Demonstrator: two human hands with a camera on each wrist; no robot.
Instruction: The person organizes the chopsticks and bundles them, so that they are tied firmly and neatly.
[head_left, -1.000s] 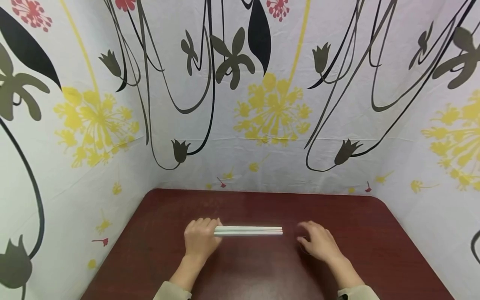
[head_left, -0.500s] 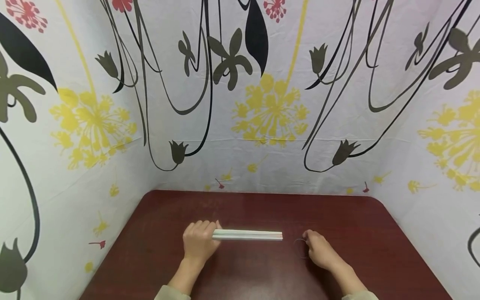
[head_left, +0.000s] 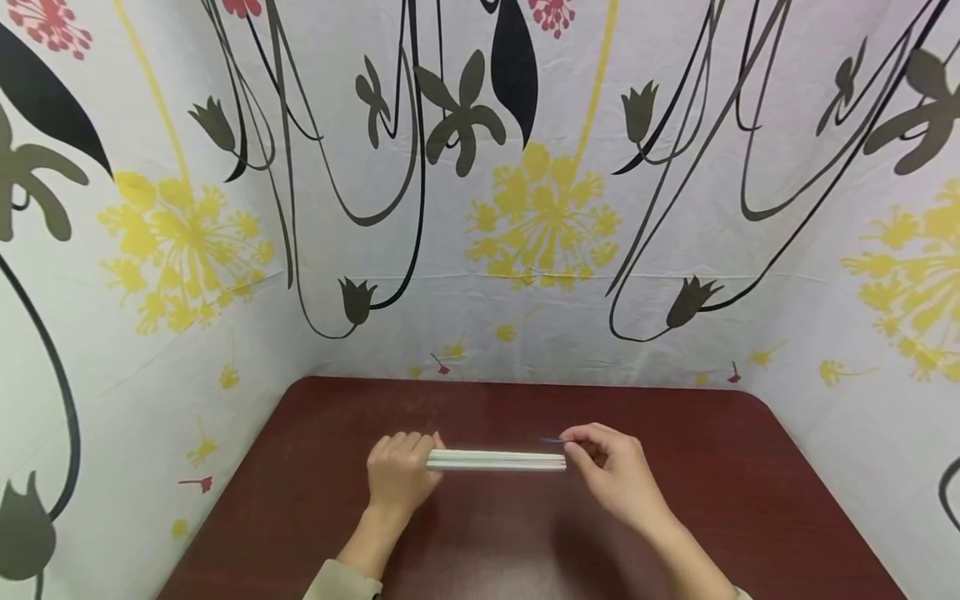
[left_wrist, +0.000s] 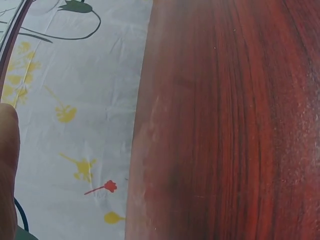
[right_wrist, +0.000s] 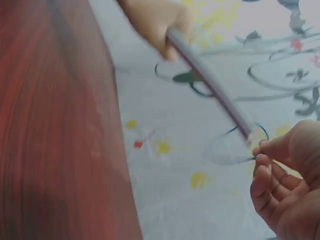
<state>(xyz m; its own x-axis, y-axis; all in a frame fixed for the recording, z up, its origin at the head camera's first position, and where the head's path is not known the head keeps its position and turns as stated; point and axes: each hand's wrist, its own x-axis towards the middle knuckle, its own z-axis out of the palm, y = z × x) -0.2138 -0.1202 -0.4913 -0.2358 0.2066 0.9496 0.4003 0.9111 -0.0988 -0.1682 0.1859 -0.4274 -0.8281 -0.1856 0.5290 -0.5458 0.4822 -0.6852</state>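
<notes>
My left hand (head_left: 401,473) grips one end of a bundle of slim pale chopsticks (head_left: 497,461), held level above the table and pointing right. Close to the bundle's free end, my right hand (head_left: 617,473) pinches a thin dark rubber band (head_left: 553,440) between thumb and forefinger. The right wrist view shows the rubber band (right_wrist: 266,131) as a loop by the tip of the chopsticks (right_wrist: 215,87); whether it encircles them I cannot tell. In the left wrist view, only a finger (left_wrist: 7,170) and a sliver of the chopsticks (left_wrist: 9,37) appear at the left edge.
Beneath both hands lies a dark red wood-grain table (head_left: 480,542) with rounded far corners. White cloth (head_left: 450,250) printed with flowers and stems hangs behind it and along both sides.
My right hand has moved left and up, bringing the rubber band from right of the bundle to its free end. The left hand and chopsticks have barely shifted.
</notes>
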